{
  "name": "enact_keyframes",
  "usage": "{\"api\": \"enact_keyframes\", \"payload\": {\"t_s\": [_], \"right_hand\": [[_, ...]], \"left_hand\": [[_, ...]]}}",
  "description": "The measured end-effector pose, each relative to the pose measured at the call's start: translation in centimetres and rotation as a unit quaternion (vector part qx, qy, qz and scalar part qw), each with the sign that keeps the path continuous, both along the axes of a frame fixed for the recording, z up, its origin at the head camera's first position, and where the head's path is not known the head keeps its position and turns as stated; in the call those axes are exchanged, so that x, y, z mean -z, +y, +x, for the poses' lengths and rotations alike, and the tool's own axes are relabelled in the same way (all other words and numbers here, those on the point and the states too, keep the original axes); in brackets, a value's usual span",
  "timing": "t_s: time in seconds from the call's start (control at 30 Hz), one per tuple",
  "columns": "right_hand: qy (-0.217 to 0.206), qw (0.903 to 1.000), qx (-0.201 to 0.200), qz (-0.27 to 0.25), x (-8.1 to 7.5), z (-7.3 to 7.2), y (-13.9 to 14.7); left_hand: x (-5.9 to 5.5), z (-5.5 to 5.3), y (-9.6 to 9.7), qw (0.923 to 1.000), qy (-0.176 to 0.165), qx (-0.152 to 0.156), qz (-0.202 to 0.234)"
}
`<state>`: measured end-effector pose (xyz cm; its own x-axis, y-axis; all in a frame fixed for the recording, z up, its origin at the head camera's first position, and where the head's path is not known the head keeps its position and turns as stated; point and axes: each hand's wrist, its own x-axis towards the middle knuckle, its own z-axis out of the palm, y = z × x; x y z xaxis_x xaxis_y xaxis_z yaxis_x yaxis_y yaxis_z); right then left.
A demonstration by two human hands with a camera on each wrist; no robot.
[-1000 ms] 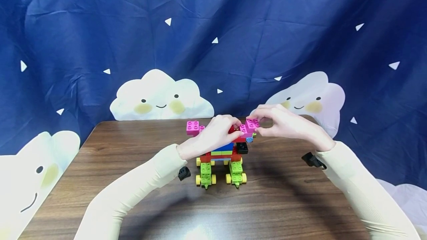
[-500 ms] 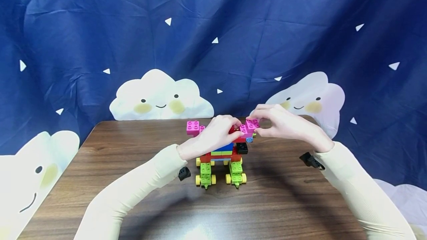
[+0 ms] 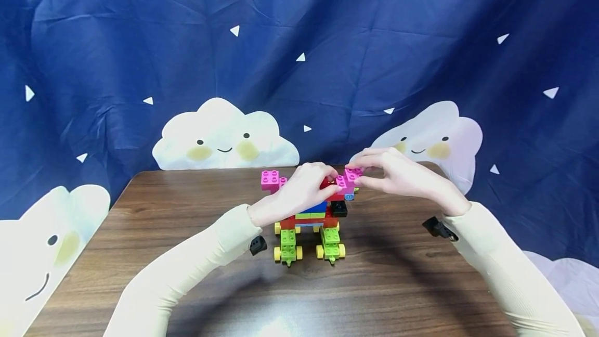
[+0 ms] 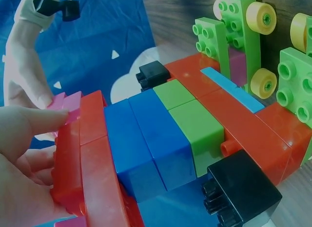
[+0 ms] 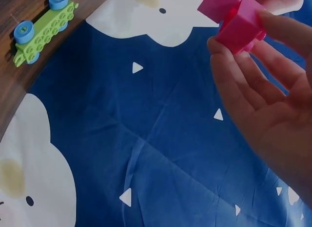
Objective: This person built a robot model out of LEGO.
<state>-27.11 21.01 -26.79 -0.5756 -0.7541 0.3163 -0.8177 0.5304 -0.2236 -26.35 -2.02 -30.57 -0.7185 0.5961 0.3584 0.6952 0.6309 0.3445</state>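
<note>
A toy figure of building bricks stands on the table, with green wheeled bases point(image 3: 288, 246) as legs and a red, green and blue body point(image 3: 312, 211). Its top is red, with a pink brick point(image 3: 270, 178) out at the left end. My left hand point(image 3: 301, 186) reaches over the figure and grips the red brick point(image 4: 68, 163) at the top, thumb close to the pink bricks. At the right end, my right hand point(image 3: 395, 173) pinches the outermost pink brick point(image 5: 243, 23) between thumb and fingers. That brick sits against another pink one, joined to the figure's top.
A green base with blue wheels point(image 5: 46, 31) lies on the table point(image 3: 196, 274), seen in the right wrist view. Black bricks point(image 3: 339, 208) jut from the figure's sides. Behind the table hangs a blue cloth point(image 3: 299, 14) with clouds.
</note>
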Motion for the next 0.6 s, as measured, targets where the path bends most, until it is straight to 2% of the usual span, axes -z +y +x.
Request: {"api": "enact_keyframes", "payload": {"t_s": [0.6], "right_hand": [[0.017,0.9996,-0.017,0.014,-0.43,-0.02,-0.47]], "left_hand": [[0.04,0.02,0.03,1.0,0.002,-0.003,-0.007]]}}
